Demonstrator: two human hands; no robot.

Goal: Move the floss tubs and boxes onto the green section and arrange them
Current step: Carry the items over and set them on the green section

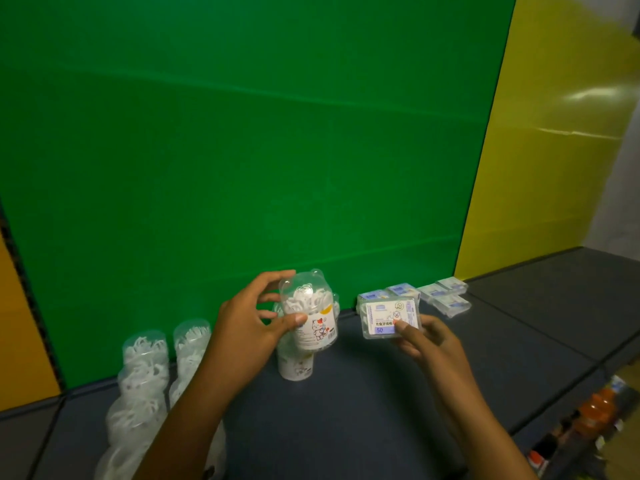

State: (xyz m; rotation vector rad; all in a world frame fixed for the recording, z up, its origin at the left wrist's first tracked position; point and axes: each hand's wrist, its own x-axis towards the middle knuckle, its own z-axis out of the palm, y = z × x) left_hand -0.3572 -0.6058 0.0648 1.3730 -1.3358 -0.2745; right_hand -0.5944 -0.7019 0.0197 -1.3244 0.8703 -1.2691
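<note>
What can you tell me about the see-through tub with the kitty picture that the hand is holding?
The tub is clear plastic with a domed lid that has two little bear ears on top. White floss picks fill its upper part. A white label with a cartoon cat wraps its lower half. It is held up off the dark shelf, tilted a bit. The left hand grips it, thumb across the front and fingers curled behind the lid. It hangs in front of the green back panel, with another tub standing just below it.

Green backdrop (242, 133), yellow panel (554, 150), clear white-filled floss tub (310, 318), blue-labelled box (389, 322).
</note>
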